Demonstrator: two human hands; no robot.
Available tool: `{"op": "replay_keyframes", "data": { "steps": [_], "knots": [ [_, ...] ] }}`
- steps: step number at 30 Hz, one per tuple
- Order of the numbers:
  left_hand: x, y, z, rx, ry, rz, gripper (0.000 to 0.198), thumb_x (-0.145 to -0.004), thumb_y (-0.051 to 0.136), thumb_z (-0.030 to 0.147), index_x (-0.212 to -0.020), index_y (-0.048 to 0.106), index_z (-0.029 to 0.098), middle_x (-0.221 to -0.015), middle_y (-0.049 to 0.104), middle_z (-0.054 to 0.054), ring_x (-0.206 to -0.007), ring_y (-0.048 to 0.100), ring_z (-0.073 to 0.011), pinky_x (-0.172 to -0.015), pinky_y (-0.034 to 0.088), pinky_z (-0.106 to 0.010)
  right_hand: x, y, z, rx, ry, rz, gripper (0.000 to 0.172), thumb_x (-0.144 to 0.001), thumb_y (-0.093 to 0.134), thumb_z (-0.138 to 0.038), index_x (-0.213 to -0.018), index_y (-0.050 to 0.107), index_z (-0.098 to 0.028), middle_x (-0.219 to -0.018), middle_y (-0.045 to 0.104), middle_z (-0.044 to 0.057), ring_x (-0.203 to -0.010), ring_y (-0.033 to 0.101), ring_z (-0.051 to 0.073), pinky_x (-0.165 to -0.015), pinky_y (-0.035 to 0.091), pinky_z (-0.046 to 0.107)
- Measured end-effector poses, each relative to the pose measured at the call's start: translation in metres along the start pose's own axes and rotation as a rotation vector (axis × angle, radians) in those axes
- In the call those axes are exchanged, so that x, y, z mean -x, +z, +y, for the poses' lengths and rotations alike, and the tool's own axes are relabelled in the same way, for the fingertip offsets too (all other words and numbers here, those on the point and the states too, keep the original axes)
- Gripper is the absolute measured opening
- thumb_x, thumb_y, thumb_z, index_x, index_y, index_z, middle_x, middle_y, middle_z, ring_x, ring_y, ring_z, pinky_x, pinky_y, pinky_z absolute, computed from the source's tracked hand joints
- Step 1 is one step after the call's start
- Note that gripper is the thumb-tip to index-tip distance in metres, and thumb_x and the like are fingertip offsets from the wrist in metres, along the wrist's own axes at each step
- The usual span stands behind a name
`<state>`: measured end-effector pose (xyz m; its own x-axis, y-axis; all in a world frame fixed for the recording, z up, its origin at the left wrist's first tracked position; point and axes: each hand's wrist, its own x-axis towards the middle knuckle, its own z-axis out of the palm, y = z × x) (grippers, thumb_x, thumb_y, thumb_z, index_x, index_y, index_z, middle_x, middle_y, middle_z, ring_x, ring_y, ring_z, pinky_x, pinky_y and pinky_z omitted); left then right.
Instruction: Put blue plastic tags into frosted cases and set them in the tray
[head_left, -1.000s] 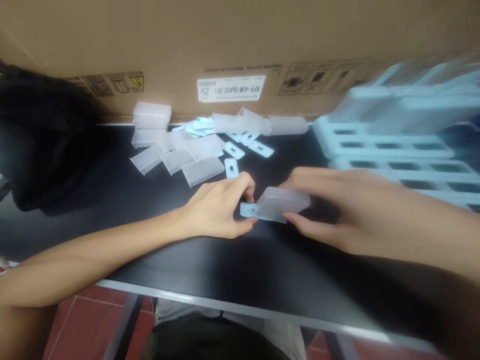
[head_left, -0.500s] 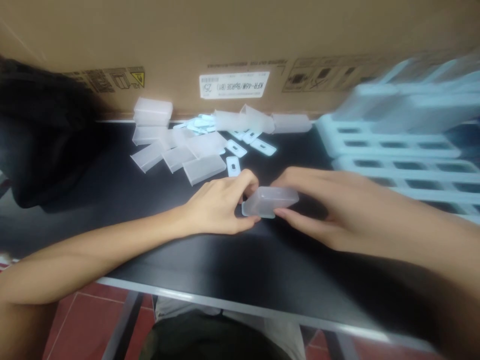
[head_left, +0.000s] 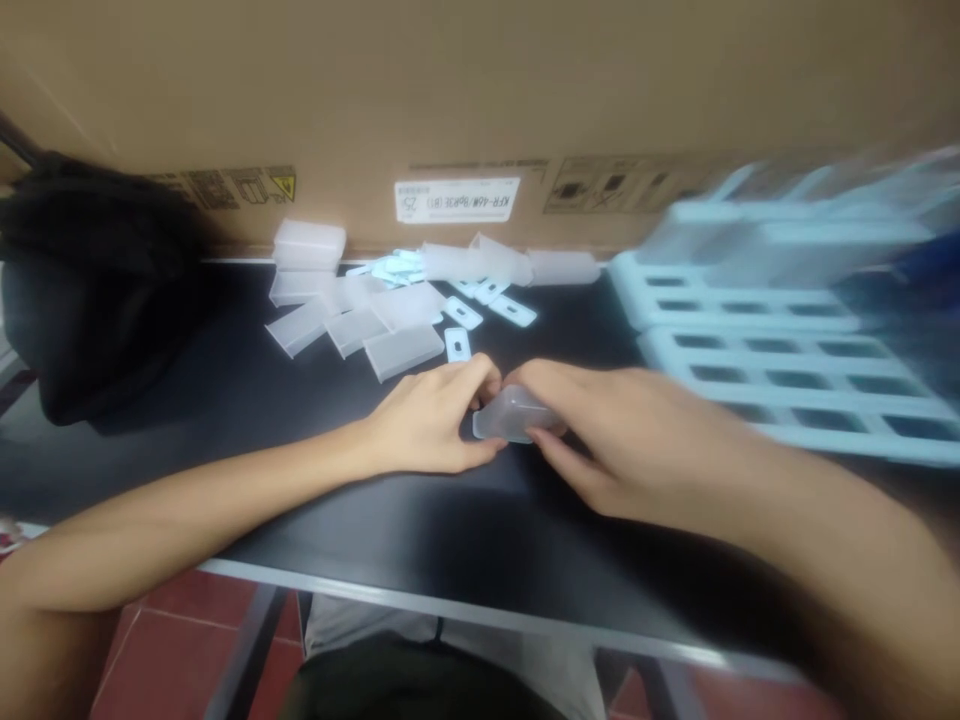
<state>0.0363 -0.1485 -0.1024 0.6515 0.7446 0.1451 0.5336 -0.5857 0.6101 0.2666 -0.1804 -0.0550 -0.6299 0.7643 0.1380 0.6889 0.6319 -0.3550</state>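
Note:
A translucent plastic box (head_left: 513, 414) lies on its side between my two hands, above the black table (head_left: 360, 570). With thumb and curled fingers, my left hand (head_left: 439, 415) grips its left end, where a pale blue rim shows. My right hand (head_left: 592, 430) is closed round the other end, covering much of it. Just beyond my left fingers rests a pale blue lid with a slot (head_left: 457, 345). Farther back are several more such lids (head_left: 405, 266) in a loose heap, with several translucent boxes (head_left: 405, 350) around them.
Pale blue slotted racks (head_left: 780, 375) stand at the right, with translucent boxes upright in the rear one. A large cardboard box (head_left: 337, 100) with a white label (head_left: 457, 200) walls off the back. A black bag-like bundle (head_left: 97, 290) sits at the left.
My right hand has slid left along the translucent box and now covers more of it. My left hand keeps its grip. The whole view has shifted slightly.

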Motion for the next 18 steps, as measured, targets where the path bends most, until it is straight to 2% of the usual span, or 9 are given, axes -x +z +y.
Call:
{"op": "replay_keyframes", "data": {
  "steps": [2,4,10,18],
  "knots": [
    [0.0,0.0,-0.001,-0.007,-0.004,0.012,0.041,-0.08,0.077,0.038,-0.107,0.05,0.025,-0.103,0.068,-0.001,-0.091,0.069,-0.0214,-0.073,0.055,-0.034,-0.002,-0.007,0.001,0.002,-0.02,-0.061,0.013,-0.095,0.051,-0.023,-0.103,0.06,-0.025,-0.094,0.074,0.004,-0.072,0.068,0.021,-0.062,0.045,0.031],
    [0.001,0.0,-0.002,0.028,0.011,0.053,0.042,-0.08,0.078,0.037,-0.108,0.049,0.025,-0.105,0.068,-0.001,-0.093,0.069,-0.0215,-0.075,0.056,-0.034,-0.004,-0.014,0.003,-0.05,-0.034,-0.053,0.016,-0.098,0.051,-0.025,-0.11,0.061,-0.025,-0.099,0.075,0.004,-0.079,0.07,0.021,-0.068,0.048,0.031],
    [0.001,0.005,-0.008,0.317,0.12,0.257,0.044,-0.083,0.08,0.031,-0.112,0.047,0.024,-0.109,0.067,-0.004,-0.096,0.071,-0.018,-0.082,0.06,-0.032,-0.005,-0.024,0.013,-0.233,-0.004,0.192,0.018,-0.096,0.062,-0.038,-0.106,0.058,-0.023,-0.092,0.073,0.005,-0.073,0.067,0.019,-0.06,0.049,0.028],
    [-0.001,0.008,-0.012,0.731,0.076,0.345,0.048,-0.083,0.082,0.027,-0.109,0.042,0.024,-0.117,0.073,-0.008,-0.107,0.073,-0.0184,-0.086,0.061,-0.031,-0.002,-0.018,0.018,-0.052,0.019,0.328,0.039,-0.093,0.065,-0.039,-0.128,0.057,-0.025,-0.117,0.07,0.009,-0.083,0.069,0.022,-0.065,0.052,0.031]
  ]
}}
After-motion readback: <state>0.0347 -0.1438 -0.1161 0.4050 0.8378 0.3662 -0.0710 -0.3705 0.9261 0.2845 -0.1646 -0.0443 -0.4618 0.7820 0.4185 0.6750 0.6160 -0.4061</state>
